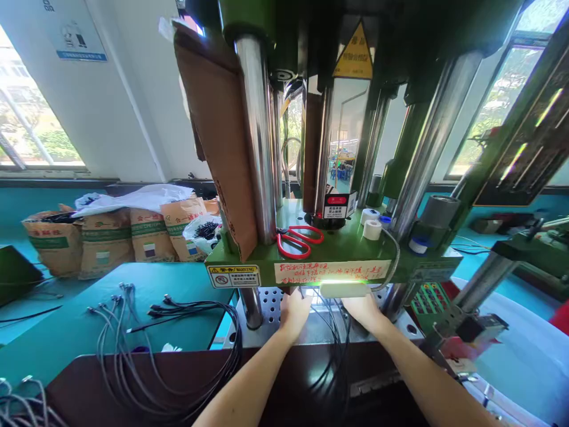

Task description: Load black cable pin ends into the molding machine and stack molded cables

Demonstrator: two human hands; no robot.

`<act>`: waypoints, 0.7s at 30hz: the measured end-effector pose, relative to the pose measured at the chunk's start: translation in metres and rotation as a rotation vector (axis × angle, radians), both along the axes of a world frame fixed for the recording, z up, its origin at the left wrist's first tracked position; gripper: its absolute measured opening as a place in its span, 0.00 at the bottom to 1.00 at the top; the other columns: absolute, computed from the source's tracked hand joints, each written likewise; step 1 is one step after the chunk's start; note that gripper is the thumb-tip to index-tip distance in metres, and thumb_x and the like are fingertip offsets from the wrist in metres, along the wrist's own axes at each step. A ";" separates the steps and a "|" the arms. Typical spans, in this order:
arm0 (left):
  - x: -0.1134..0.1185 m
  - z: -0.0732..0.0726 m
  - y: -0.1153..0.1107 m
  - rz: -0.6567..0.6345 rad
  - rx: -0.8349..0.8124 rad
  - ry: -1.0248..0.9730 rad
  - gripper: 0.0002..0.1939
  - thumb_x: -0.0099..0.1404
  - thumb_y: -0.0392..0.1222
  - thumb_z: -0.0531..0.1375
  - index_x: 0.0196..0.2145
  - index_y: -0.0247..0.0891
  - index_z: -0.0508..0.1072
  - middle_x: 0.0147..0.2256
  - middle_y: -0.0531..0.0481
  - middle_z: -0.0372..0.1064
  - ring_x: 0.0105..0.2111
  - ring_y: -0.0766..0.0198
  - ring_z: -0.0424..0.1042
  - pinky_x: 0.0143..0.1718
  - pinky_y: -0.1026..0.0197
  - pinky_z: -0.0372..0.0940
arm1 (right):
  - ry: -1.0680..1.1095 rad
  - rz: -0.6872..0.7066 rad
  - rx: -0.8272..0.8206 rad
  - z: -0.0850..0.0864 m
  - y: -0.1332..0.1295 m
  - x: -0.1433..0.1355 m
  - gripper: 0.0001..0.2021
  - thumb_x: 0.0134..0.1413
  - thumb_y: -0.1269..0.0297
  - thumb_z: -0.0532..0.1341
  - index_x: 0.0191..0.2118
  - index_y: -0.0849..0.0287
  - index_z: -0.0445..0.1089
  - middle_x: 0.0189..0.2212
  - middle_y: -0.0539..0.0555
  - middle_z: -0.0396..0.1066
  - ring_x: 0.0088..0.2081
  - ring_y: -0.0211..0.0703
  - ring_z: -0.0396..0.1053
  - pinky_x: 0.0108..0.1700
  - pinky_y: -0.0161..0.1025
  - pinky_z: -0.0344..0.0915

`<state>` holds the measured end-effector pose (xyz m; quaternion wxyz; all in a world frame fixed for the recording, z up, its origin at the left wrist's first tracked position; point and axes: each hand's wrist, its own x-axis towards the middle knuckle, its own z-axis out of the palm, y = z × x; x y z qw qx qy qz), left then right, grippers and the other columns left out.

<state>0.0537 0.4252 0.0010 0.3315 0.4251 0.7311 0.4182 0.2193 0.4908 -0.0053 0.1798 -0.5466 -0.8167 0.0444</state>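
Both my hands reach under the green upper plate (249, 255) of a press. My left hand (295, 311) is beside the perforated metal bed (269, 305), its fingertips hidden under the plate's edge. My right hand (362, 309) sits just below a lit white lamp (344, 289), which covers its fingers. Several thin dark cables (332, 338) run between the hands from under the plate and hang toward me over the brown table edge (284, 379). What the fingers grip, if anything, cannot be made out.
Red-handled scissors (294, 256) and white tape rolls (372, 229) lie on the plate between steel columns (260, 142). Cardboard (217, 136) leans at left. Bundles of grey and black cables (122, 350) rest on the green table (66, 323). Paper sacks (104, 243) stand behind.
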 end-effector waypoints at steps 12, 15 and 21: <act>-0.003 -0.007 0.006 -0.054 -0.032 0.560 0.14 0.61 0.34 0.48 0.41 0.35 0.70 0.36 0.40 0.72 0.40 0.53 0.69 0.43 0.53 0.60 | -0.095 -0.039 0.054 -0.010 0.002 -0.005 0.14 0.50 0.73 0.51 0.39 0.63 0.73 0.36 0.60 0.75 0.37 0.48 0.72 0.36 0.38 0.65; -0.001 0.002 0.006 -0.053 -0.061 0.637 0.12 0.62 0.39 0.50 0.39 0.35 0.70 0.36 0.44 0.71 0.40 0.56 0.70 0.42 0.51 0.62 | -0.072 -0.029 0.088 -0.003 -0.001 -0.009 0.14 0.51 0.72 0.52 0.38 0.61 0.73 0.36 0.59 0.75 0.37 0.47 0.71 0.37 0.38 0.65; 0.017 0.019 0.005 -0.120 -0.010 0.740 0.13 0.62 0.43 0.50 0.37 0.36 0.72 0.35 0.45 0.72 0.38 0.58 0.71 0.39 0.53 0.64 | 0.020 0.018 0.177 0.001 -0.007 -0.028 0.13 0.51 0.71 0.51 0.33 0.59 0.73 0.31 0.56 0.75 0.35 0.45 0.71 0.37 0.38 0.64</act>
